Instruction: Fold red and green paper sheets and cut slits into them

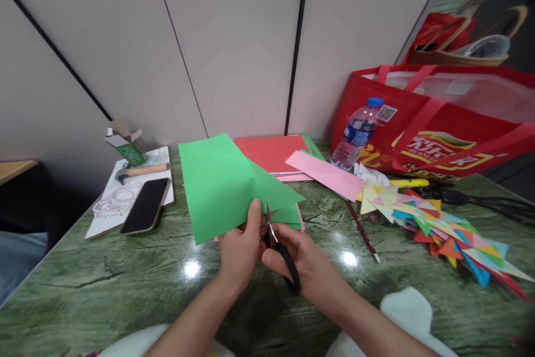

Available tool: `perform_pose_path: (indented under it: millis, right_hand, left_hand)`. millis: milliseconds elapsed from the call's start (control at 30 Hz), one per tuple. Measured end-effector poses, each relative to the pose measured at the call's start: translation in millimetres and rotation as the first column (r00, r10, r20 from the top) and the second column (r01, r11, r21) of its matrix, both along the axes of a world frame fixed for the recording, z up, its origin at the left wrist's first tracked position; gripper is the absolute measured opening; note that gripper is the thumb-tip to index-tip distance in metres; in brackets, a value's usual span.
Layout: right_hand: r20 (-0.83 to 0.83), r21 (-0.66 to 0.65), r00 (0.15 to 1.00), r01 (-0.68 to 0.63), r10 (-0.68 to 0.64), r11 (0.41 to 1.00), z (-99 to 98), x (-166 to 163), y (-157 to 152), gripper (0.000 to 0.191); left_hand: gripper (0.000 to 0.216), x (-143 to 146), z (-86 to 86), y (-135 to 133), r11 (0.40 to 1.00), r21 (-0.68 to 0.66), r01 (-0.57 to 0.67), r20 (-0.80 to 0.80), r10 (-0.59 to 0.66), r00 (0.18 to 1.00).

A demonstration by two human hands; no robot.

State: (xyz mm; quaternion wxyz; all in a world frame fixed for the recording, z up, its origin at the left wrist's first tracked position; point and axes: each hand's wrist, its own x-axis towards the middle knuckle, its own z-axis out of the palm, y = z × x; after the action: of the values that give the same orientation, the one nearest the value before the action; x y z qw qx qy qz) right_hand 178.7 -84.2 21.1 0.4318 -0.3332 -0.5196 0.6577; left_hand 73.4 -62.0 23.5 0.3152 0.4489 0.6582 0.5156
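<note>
Head view: black-handled metal scissors [286, 257] meeting a large green paper sheet [217, 190]

The left hand [241, 251] is pinching the sheet ahead of it, fingers partly hidden. The right hand [301, 261] is gripping the scissors, one blade obscured. Beyond that hand, rightward, a red strapped shopping bag [382, 148] is running off-frame, its contents unclear.

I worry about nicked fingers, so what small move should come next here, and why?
I'd probably slide the left hand a little farther from the scissors before any snip: its thumb lies on the green paper and appears right beside the visible blade, while the right hand grips the handles.
</note>
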Motion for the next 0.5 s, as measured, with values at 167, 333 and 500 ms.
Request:
perform_pose_path:
  millis: [167, 333, 500]
  right_hand:
    - [0.025, 0.014, 1.000, 0.001, -0.002, 1.000, 1.2, -0.2, 0.5, 0.036]
    - [0.008, -0.003, 1.000, 0.013, -0.013, 1.000, 2.1, -0.9, 0.2, 0.036]
    - [0.012, -0.007, 1.000, 0.017, -0.017, 1.000, 3.6, -1.0, 0.0, 0.035]
  left_hand:
    - [0.036, 0.1, 0.0, 0.1, 1.000, 0.031, 0.002, -0.026, -0.001, 1.000]
    - [0.037, 0.6, 1.7, -0.7, 1.000, 0.027, 0.005, -0.060, -0.004, 0.998]
    - [0.039, 0.6, 1.3, 0.2, 1.000, 0.010, 0.012, -0.034, -0.011, 0.999]
